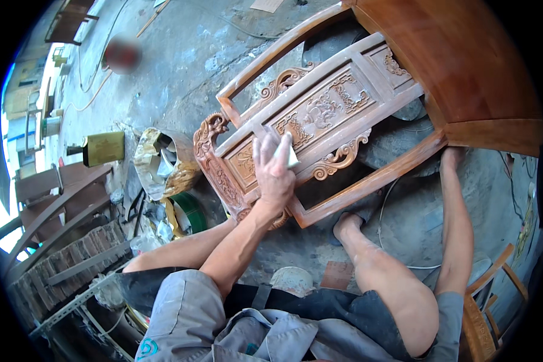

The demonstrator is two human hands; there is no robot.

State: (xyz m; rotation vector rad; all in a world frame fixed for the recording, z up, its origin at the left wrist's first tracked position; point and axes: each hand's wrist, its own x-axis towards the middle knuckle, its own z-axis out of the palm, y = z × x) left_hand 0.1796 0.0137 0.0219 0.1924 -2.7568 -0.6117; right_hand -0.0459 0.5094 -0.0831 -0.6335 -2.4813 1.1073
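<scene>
The left hand (275, 168) is closed around a pale pad (293, 159) at the carved panel (338, 108) of a wooden chair (473, 72). The chair's back spans the middle, its seat at the upper right. The right hand (452, 157) is at the seat's near corner, fingers hidden, grip impossible to tell. Further left stand a crumpled sack (182, 174), a green roll (190, 213) and an olive can (105, 149).

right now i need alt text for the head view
The left hand holds a pale pad against the carved panel of a wooden chair; the right hand, partly hidden, is at the chair's edge. Grey floor and an olive tin show at left.
</scene>
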